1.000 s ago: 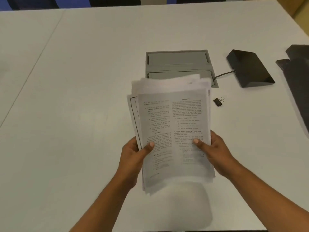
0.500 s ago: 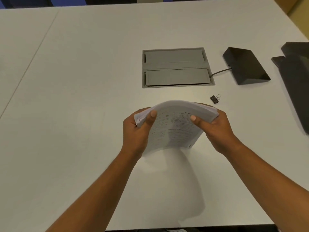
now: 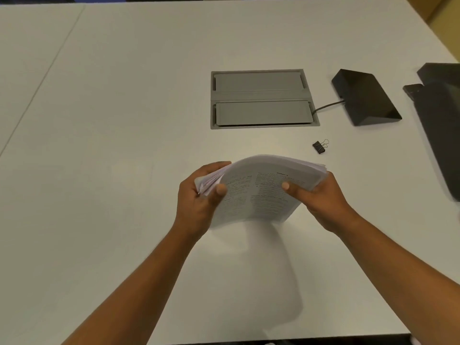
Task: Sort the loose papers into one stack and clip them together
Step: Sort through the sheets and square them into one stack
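While the left hand (image 3: 199, 195) and right hand (image 3: 321, 195) pinch the papers (image 3: 261, 192) edgewise, we judge them floppy — grip the side edges.

Grey floor-box hatch (image 3: 261, 98), black wedge device (image 3: 364, 98), perhaps cabled.

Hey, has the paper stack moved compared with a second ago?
Yes. The paper stack has dropped toward the person: it overlapped the grey hatch before, and now sits clear below it.
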The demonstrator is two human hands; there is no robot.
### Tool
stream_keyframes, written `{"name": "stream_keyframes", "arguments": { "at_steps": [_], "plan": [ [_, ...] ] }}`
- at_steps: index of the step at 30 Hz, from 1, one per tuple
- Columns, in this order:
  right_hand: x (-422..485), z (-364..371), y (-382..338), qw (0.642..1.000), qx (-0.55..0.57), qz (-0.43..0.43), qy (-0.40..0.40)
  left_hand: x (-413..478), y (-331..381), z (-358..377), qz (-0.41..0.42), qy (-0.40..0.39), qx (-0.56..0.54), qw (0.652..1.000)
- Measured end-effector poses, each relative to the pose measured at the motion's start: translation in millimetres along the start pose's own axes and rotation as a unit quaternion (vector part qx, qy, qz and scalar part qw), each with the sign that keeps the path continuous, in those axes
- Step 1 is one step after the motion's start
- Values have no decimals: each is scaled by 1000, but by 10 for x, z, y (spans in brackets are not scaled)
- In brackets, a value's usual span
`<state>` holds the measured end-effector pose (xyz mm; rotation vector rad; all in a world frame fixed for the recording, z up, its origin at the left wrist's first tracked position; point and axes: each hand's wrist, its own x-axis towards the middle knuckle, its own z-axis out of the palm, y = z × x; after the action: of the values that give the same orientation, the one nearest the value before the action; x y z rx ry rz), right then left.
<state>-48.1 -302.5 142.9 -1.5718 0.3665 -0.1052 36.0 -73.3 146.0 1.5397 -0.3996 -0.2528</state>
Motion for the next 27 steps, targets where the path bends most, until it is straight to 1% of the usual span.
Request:
{"name": "stream_keyframes", "arguments": {
  "at_steps": [2,3,5,7,9,11,15,18,22,25,27],
  "plan": [
    [0,-12,121,1000,1,15,-10,-30,-161,-51,6,-31,1,1000],
    [5,-12,189,1000,-1,22,-12,-40,-224,-77,-1,-34,-1,999],
    [-1,10,317,999,-13,33,-11,-76,-311,-106,-27,-21,7,999],
    [-19,64,404,999,-20,35,-3,-99,-375,-83,-61,1,46,997],
    [-28,140,429,999,-17,30,13,-94,-380,-50,-82,6,68,994],
    [-44,187,358,999,0,5,33,-80,-320,-35,-72,14,71,995],
    [-75,188,128,994,50,-71,69,-50,-162,43,-4,8,48,999],
    [-63,155,105,991,42,-73,103,-7,-110,116,9,22,49,999],
    [-5,93,200,994,11,-64,83,80,-134,178,-3,36,45,998],
    [77,2,270,998,-3,-49,47,121,-125,262,-34,81,40,995],
    [128,-55,288,998,-19,-44,31,130,-139,273,-36,113,48,992]
  ]
}}
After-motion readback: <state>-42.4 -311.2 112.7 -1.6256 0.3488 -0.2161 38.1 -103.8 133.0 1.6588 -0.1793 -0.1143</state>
